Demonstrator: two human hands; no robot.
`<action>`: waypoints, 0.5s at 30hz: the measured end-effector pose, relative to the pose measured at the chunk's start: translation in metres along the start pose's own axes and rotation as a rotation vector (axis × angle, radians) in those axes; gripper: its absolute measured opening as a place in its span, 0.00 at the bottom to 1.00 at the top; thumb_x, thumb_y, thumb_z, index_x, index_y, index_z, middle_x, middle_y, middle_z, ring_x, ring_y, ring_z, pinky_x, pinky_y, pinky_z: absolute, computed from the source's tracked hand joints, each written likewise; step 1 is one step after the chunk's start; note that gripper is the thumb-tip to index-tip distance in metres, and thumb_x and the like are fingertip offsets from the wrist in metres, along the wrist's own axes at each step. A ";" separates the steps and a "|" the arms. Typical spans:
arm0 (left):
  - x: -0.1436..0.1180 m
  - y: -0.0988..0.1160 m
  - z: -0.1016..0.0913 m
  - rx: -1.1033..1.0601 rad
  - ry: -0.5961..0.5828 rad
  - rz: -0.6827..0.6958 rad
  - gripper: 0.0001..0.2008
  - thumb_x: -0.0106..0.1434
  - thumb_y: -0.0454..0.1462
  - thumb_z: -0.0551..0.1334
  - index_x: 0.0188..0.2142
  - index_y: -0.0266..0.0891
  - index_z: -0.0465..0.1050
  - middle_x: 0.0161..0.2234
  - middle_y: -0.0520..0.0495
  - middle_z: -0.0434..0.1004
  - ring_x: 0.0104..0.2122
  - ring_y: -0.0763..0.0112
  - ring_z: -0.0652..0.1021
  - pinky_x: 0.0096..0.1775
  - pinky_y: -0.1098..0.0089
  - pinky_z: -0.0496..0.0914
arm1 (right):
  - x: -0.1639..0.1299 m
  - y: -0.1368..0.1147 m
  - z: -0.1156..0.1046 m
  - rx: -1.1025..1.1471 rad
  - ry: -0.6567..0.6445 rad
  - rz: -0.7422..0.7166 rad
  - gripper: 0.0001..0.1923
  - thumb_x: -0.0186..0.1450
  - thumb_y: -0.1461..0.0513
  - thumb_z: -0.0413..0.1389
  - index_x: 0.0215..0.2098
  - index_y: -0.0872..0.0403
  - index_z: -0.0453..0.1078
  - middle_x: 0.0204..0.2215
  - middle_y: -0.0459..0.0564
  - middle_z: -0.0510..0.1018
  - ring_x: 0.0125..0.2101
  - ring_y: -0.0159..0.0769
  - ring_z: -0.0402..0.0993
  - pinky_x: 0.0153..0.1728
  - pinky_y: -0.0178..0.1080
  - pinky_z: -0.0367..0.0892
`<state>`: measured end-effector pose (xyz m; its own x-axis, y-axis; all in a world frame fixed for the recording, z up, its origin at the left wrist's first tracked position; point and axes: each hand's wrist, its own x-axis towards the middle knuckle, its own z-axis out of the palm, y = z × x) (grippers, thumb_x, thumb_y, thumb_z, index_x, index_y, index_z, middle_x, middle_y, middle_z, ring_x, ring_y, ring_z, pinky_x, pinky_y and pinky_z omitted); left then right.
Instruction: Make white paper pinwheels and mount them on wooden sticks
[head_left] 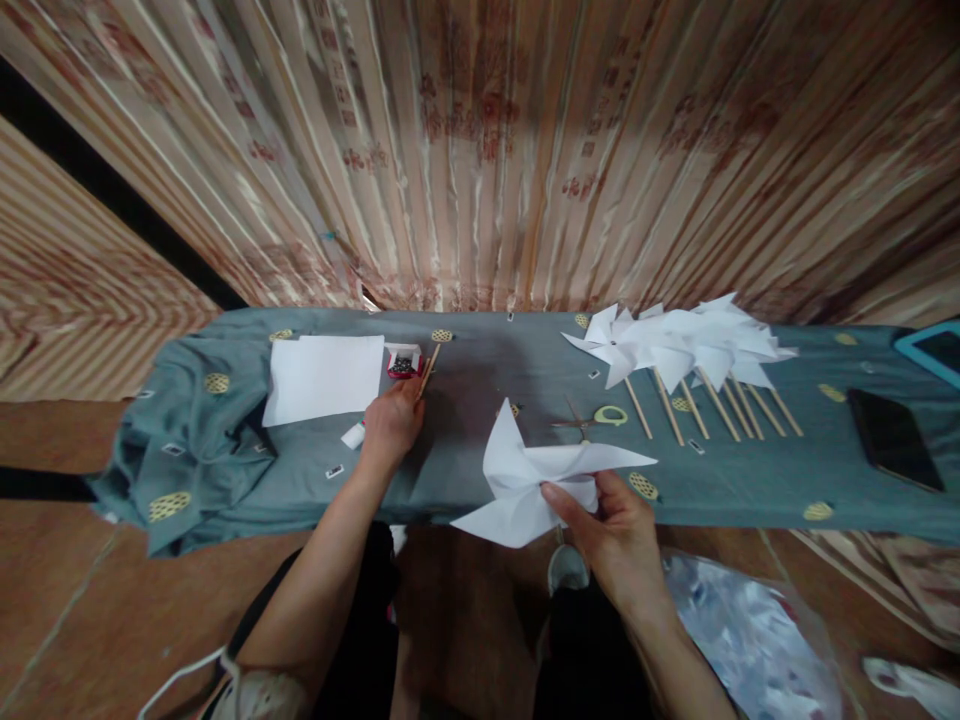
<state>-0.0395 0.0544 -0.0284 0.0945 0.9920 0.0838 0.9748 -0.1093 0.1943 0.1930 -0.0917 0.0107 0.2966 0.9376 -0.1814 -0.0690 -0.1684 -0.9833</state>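
Observation:
My left hand (394, 422) is at the near side of a small red and white box (405, 361) of dark little pins. Its fingers close around the lower end of thin wooden sticks (430, 368); the fingertips are partly hidden. My right hand (611, 525) pinches a white paper pinwheel (517, 490) near its centre, thumb on top, above the front edge of the table. No stick shows on this pinwheel. Beyond it lie scissors (609, 415) with yellow-green handles, partly covered by the paper.
White paper sheets (326, 378) and a small white tube-like object (352, 436) lie left on the grey-green cloth (465, 440). Several finished pinwheels (675, 340) on sticks overlap at the back right. A dark phone (895, 438) and a blue-edged tablet (934, 350) lie far right. A plastic bag (754, 640) rests below.

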 end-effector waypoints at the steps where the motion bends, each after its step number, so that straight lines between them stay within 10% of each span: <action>1: 0.000 -0.002 -0.001 0.004 0.001 0.005 0.17 0.65 0.33 0.55 0.53 0.37 0.72 0.48 0.38 0.79 0.43 0.55 0.81 0.41 0.62 0.73 | 0.000 0.000 0.000 0.011 -0.002 0.002 0.19 0.53 0.53 0.68 0.39 0.53 0.75 0.35 0.49 0.84 0.33 0.39 0.79 0.35 0.39 0.74; 15: -0.001 -0.006 -0.002 0.013 0.021 0.054 0.08 0.63 0.34 0.58 0.35 0.37 0.77 0.39 0.40 0.78 0.42 0.58 0.79 0.42 0.65 0.72 | 0.001 -0.001 0.007 -0.008 0.004 -0.007 0.17 0.52 0.54 0.68 0.36 0.53 0.76 0.32 0.48 0.84 0.30 0.38 0.78 0.32 0.37 0.74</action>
<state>-0.0460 0.0541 -0.0281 0.1429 0.9831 0.1145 0.9710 -0.1617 0.1761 0.1864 -0.0883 0.0119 0.3005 0.9377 -0.1745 -0.0588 -0.1644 -0.9846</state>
